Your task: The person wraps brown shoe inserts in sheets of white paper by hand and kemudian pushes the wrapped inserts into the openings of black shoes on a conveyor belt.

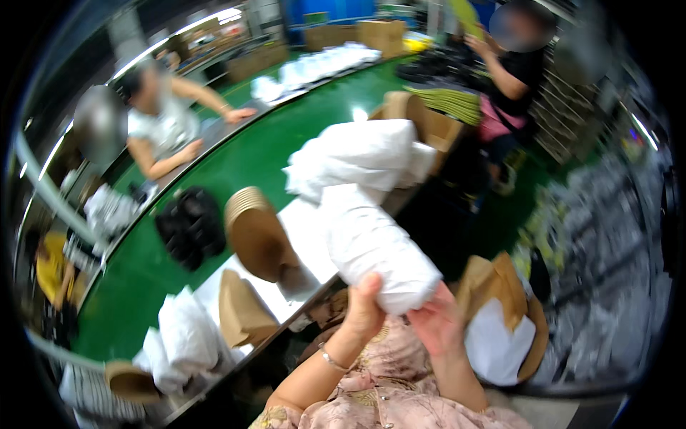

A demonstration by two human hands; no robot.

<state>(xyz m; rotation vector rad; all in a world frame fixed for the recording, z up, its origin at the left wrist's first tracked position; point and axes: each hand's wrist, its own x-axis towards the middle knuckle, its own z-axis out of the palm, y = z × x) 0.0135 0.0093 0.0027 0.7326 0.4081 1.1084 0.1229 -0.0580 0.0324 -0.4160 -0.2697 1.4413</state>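
A bundle wrapped in white paper [379, 247] is held up in front of my chest, tilted with its far end to the left. My left hand [366, 307] grips its near end, thumb on top. My right hand [437, 318] is closed round the near right corner, some of its fingers hidden behind the paper. What is inside the wrapping does not show. Beyond it lies a larger heap of white paper [357, 154]. Left of the bundle, on the bench, are a white sheet [304, 225], a nested stack of curved brown card pieces [257, 232] and another brown piece [243, 311].
Black shoes [189, 227] sit on the green conveyor belt [121, 286]. More white paper [187, 332] lies at the near left. Brown card and white paper [500, 322] stand at my right. Co-workers [161, 118] are across the belt and at the far right [511, 79].
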